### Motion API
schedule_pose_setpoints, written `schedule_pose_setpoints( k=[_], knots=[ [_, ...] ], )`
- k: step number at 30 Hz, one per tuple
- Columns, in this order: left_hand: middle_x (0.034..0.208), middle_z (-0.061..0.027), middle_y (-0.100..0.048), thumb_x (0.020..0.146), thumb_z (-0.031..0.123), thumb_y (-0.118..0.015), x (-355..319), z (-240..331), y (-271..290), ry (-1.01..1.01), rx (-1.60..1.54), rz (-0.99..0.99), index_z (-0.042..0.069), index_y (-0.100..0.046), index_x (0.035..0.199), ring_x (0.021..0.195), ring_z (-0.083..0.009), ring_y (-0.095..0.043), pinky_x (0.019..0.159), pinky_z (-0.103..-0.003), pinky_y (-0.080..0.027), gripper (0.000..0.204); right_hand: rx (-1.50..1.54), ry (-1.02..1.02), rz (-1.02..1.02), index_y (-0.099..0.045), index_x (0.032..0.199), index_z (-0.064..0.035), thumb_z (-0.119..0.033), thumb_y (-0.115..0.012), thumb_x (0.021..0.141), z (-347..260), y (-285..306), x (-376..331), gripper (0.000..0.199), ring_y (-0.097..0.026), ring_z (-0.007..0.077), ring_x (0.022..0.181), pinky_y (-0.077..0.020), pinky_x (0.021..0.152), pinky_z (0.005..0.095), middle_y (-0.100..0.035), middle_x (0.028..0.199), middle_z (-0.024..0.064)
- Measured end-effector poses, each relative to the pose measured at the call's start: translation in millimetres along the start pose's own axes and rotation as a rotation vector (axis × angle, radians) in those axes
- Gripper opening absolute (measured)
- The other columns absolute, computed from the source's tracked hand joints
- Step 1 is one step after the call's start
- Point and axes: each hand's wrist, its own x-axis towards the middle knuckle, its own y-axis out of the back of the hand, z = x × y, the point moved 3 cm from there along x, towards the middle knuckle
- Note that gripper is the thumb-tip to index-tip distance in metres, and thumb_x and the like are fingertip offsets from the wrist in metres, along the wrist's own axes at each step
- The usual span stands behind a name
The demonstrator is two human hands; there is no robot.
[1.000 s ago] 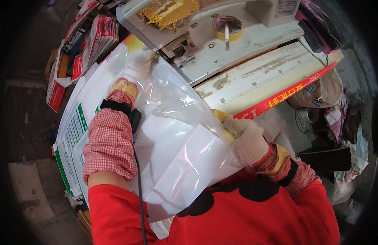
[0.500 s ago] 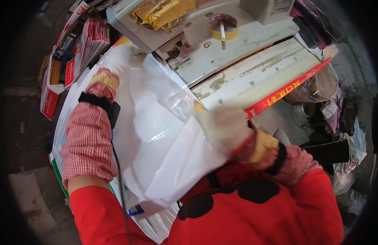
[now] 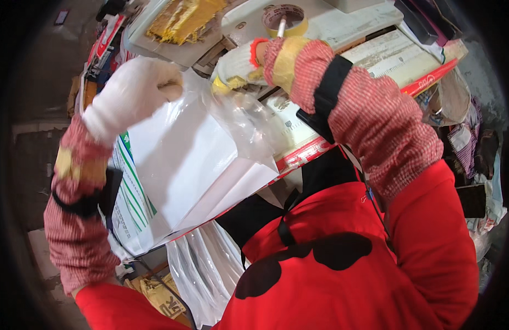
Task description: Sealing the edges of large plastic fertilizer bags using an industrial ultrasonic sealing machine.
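A white sack (image 3: pixel 180 157) with green stripes lies across the worktop in front of me, with a clear plastic film (image 3: pixel 240 113) crumpled at its far end. My left hand (image 3: pixel 136 91), in a white glove, is closed at the sack's far left corner, its fingers curled on the clear film. My right hand (image 3: pixel 239 67), gloved in white with yellow fingertips, reaches across to the machine's edge. Its fingers are bent together at the film's upper edge. The exact pinch of both hands is partly hidden.
A pale machine (image 3: pixel 243 25) stands beyond the sack, bearing a yellow fibrous pad (image 3: pixel 183 19) and a tape roll (image 3: pixel 295 25) with a white stick in it. A red-edged board (image 3: pixel 419 85) runs along its near side. Clear plastic sheets (image 3: pixel 202 269) hang below the sack.
My right hand has moved from the sack's near right side up to the machine's edge. The left hand has turned, and its forearm swung outward. The sack's green stripes have come into view.
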Motion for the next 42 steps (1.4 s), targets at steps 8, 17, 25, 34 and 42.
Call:
schedule_pose_setpoints(
  k=[8,17,25,34,42],
  knots=[
    [0.069,-0.0090,-0.059,0.079,0.036,-0.072,25.8,151.0,-5.3,-0.509,-0.357,-0.338,0.007,-0.060,0.078,0.071,-0.0292,-0.060,0.068,-0.041,-0.047,0.032,0.197,0.421,0.094,-0.063,0.093,-0.0081,-0.019,-0.074,0.072,16.1,-12.6,6.4,0.026,-0.061,0.0279,0.072,-0.0491,0.066,0.0376,-0.066,0.083,0.0107],
    [0.073,-0.0117,-0.064,0.076,0.012,-0.060,14.3,129.1,34.8,-0.291,0.462,-0.743,0.007,-0.067,0.079,0.073,-0.0253,-0.065,0.065,-0.036,-0.053,0.009,0.156,0.039,-0.016,-0.069,0.093,-0.0118,-0.025,-0.078,0.066,2.8,-19.6,6.8,0.031,-0.066,0.0245,0.074,-0.0500,0.063,0.0393,-0.070,0.083,0.0075],
    [0.079,-0.0142,-0.066,0.075,0.014,-0.062,-40.3,168.4,-37.4,-0.281,0.616,-0.893,0.005,-0.071,0.078,0.072,-0.0260,-0.067,0.066,-0.037,-0.053,0.013,-0.204,0.109,0.105,-0.072,0.083,-0.0125,-0.016,-0.073,0.065,-15.3,-34.0,21.5,0.018,-0.066,0.0241,0.070,-0.0537,0.061,0.0402,-0.069,0.077,0.0060],
    [0.071,-0.0159,-0.066,0.080,0.026,-0.062,-90.7,126.1,-17.8,0.237,0.222,-0.940,0.005,-0.069,0.076,0.069,-0.0299,-0.066,0.066,-0.038,-0.052,0.023,0.410,-0.068,-0.037,-0.072,0.083,-0.0118,-0.015,-0.069,0.068,-29.9,-75.8,13.2,0.015,-0.067,0.0266,0.071,-0.0525,0.058,0.0470,-0.068,0.073,0.0064],
    [0.061,-0.0100,-0.060,0.075,0.030,-0.064,-81.9,220.2,-48.1,-0.212,0.116,-0.871,0.007,-0.067,0.066,0.063,-0.0276,-0.062,0.058,-0.039,-0.049,0.025,-0.077,-0.034,0.199,-0.073,0.085,-0.0096,-0.017,-0.066,0.072,-84.2,-59.9,-22.5,0.016,-0.068,0.0260,0.075,-0.0519,0.057,0.0498,-0.069,0.073,0.0064]
  ],
)
